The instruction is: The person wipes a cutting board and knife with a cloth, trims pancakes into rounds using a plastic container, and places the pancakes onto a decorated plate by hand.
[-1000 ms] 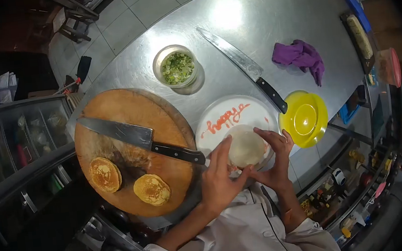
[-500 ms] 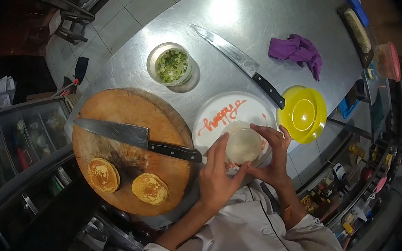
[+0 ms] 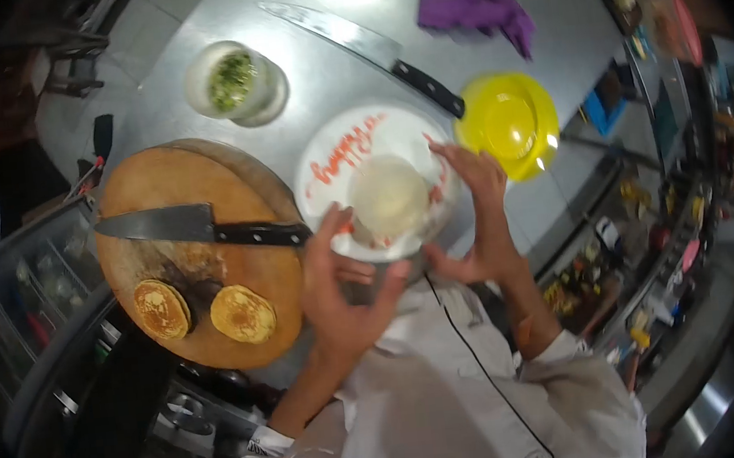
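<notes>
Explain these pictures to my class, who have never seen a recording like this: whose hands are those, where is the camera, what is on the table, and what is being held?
There is no robot here: a person works bare-handed. One camera, worn on the head, takes every picture, looking forward and down.

The left hand and right hand are open around a cloudy, see-through bowl over a white plate with red writing. Neither clearly grips anything; blur hides whether fingertips touch.

On the metal table is a round wooden board bearing a knife and pancakes. Around it are a tub of chopped greens, a second knife, a purple cloth and a yellow plate.
</notes>
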Motion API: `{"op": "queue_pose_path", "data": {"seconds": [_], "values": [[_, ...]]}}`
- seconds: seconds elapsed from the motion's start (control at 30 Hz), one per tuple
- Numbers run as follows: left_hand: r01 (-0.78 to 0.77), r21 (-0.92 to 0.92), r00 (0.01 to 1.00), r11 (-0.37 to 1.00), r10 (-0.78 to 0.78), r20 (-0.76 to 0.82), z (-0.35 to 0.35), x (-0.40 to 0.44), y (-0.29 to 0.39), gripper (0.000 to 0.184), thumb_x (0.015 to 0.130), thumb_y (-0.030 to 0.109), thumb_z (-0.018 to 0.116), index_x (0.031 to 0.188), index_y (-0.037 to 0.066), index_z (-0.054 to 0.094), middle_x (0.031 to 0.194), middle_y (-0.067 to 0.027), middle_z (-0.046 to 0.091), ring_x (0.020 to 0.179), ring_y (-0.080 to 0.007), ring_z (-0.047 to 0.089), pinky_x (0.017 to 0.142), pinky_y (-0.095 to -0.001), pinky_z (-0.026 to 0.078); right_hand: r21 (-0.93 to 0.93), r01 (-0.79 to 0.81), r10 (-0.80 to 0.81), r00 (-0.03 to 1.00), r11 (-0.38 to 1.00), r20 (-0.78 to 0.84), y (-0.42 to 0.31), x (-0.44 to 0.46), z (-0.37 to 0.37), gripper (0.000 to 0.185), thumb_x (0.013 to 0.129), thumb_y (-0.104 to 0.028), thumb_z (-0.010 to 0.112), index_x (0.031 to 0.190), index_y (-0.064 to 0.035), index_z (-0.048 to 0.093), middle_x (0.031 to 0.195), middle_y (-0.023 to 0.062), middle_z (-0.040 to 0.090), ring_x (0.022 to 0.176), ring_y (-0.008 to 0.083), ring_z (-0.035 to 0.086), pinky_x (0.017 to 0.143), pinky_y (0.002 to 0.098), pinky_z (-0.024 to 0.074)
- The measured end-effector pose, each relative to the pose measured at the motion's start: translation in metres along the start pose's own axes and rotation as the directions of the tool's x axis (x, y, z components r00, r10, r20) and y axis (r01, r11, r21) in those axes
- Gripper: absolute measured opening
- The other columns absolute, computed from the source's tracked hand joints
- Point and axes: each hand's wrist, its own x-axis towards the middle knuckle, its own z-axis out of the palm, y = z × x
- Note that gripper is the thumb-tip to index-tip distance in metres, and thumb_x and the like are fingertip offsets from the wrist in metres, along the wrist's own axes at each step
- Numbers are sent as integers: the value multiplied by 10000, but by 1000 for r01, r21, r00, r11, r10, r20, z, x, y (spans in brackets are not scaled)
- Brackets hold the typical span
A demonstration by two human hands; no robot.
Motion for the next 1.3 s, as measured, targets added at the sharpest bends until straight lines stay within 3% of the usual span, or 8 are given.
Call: {"op": "queue_pose_path", "data": {"seconds": [0.4, 0.63, 0.87, 1.03, 1.13, 1.17, 1.23, 1.3], "values": [[-41, -19, 982, 999, 36, -187, -48, -27, 22, 565, 1068, 48, 712, 1578, -39, 486, 1222, -195, 738, 823, -118, 695, 693, -237, 591, 64, 28, -5, 942, 998, -336, 7, -7, -14, 663, 962, -182, 740, 1590, -73, 557, 1348, 95, 764, 1317, 325, 601, 1215, 487, 342], [-56, -81, 963, 995, 32, -267, -57, -60, 16, 545, 1071, 48, 713, 1566, -46, 504, 1207, -184, 728, 862, -117, 693, 701, -243, 593, -222, 106, -109, 994, 969, 0, -19, 14, 9, 1055, 775, -486, 934, 1651, -109, 484, 1389, 136, 684, 1351, 352, 609, 1231, 579, 349], [-124, -30, 927, 992, 105, -361, -78, -93, 7, 516, 1116, 63, 660, 1594, -3, 476, 1233, -167, 731, 790, -103, 690, 669, -224, 573, -288, 259, -226, 964, 922, 143, -13, 21, 29, 1142, 712, -389, 991, 1684, -120, 454, 1436, 147, 692, 1388, 370, 617, 1212, 594, 400], [-96, -21, 882, 995, 75, -465, -101, -125, 4, 510, 1120, 51, 653, 1599, 0, 485, 1246, -161, 734, 848, -112, 712, 704, -227, 596, 182, 10, 7, 996, 983, -90, -56, 30, -30, 869, 869, -292, 910, 1618, -62, 534, 1459, 201, 701, 1298, 361, 712, 1102, 491, 567], [-56, -121, 806, 991, -27, -592, -109, -139, -8, 553, 1068, 41, 723, 1574, -35, 511, 1223, -179, 758, 871, -143, 738, 737, -243, 588, 849, -242, 418, 908, 470, 27, -59, 18, -72, 775, 1032, -416, 735, 1635, 4, 488, 1536, 203, 661, 1392, 416, 669, 1196, 515, 542], [-46, -127, 785, 991, -43, -618, -110, -141, -15, 530, 1082, 43, 706, 1571, -31, 515, 1208, -166, 765, 854, -144, 741, 735, -247, 594, 834, -217, 393, 920, 507, 0, -62, 16, -78, 775, 1032, -416, 735, 1635, 4, 488, 1536, 203, 661, 1392, 416, 669, 1196, 515, 542], [-28, -132, 799, 991, -58, -599, -117, -149, -28, 490, 1107, 59, 680, 1562, -25, 520, 1205, -156, 763, 896, -157, 755, 744, -256, 613, 965, -213, 379, 889, -153, 256, -66, 10, -89, 821, 1072, -532, 642, 1689, -29, 446, 1632, 231, 590, 1468, 379, 619, 1194, 478, 560], [-46, -134, 801, 990, -44, -598, -112, -146, -35, 466, 1128, 73, 653, 1564, -19, 517, 1211, -153, 757, 931, -166, 762, 748, -258, 623, 946, -235, 245, 926, -223, 288, -78, 11, -80, 894, 1059, -541, 644, 1714, 4, 376, 1645, 271, 553, 1497, 426, 578, 1222, 512, 530]]}}
